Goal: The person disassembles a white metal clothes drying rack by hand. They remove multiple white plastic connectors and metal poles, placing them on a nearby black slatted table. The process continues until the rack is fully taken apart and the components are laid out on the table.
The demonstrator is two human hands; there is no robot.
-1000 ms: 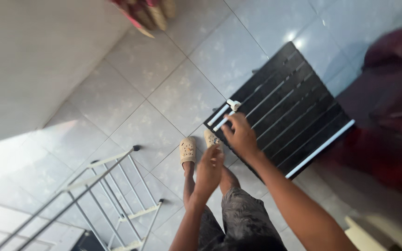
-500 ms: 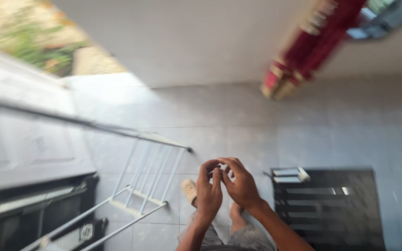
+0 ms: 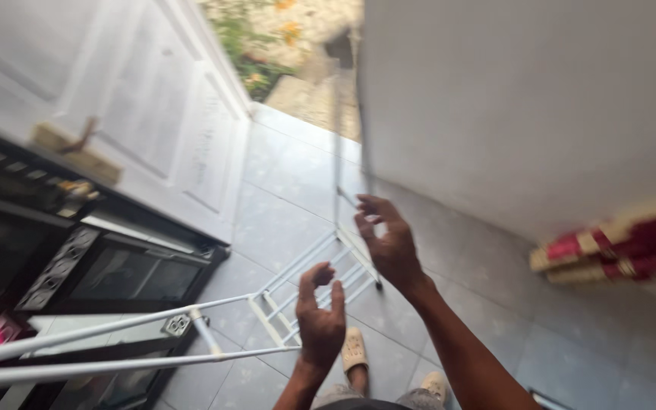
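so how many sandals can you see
2: one beige slip-on sandal on the grey tiles just right of the left hand, another near the bottom edge beside the right forearm.

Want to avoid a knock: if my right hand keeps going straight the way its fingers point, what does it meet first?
Probably the thin upright white metal rail of the rack: the right hand reaches up toward it, fingers open, though blur leaves depth unclear.

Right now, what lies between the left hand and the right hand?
In the head view, rungs of the white metal rack on the grey tiled floor show between the left hand and right hand.
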